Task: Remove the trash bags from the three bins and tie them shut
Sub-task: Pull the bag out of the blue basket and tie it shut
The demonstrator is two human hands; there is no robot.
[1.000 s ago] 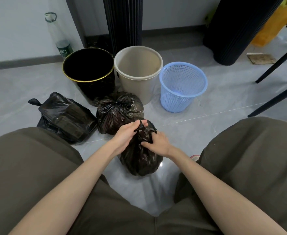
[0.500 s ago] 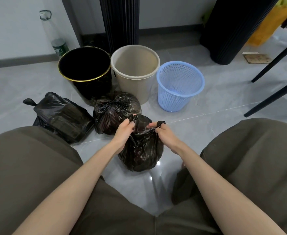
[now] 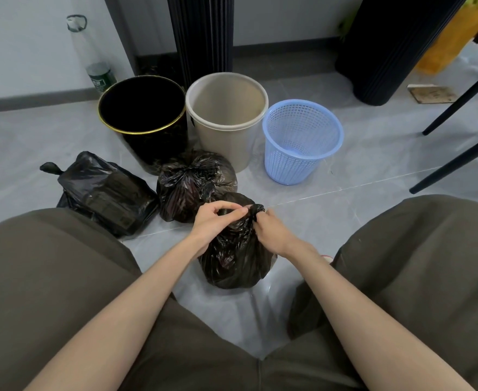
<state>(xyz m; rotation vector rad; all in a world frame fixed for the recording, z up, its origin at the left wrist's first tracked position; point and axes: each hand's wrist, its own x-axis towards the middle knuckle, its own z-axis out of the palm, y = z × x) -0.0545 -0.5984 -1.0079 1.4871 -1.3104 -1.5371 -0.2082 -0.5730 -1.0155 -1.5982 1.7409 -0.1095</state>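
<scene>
Your left hand (image 3: 214, 221) and right hand (image 3: 271, 232) both hold the top of the near bag (image 3: 235, 261). It sits on the floor (image 3: 345, 198) between your knees. Your fingers (image 3: 239, 211) pinch its twisted neck, which may be knotted, but I can't be sure. The flat bag (image 3: 105, 193) and round bag (image 3: 195, 184) lie beside it. The black bin (image 3: 159, 145), tan bin (image 3: 226, 142) and blue basket (image 3: 291, 162) stand behind.

Light: bright, even, diffuse indoor. Shadows: soft and faint. Glare: pale sheen on the glossy floor (image 3: 246, 306) below the nearest bag (image 3: 232, 263); small highlights on its crinkled plastic. Focus: sharp throughout. Distortion: wide-angle bowing; baseboard (image 3: 34, 97) slants at the left edge.
</scene>
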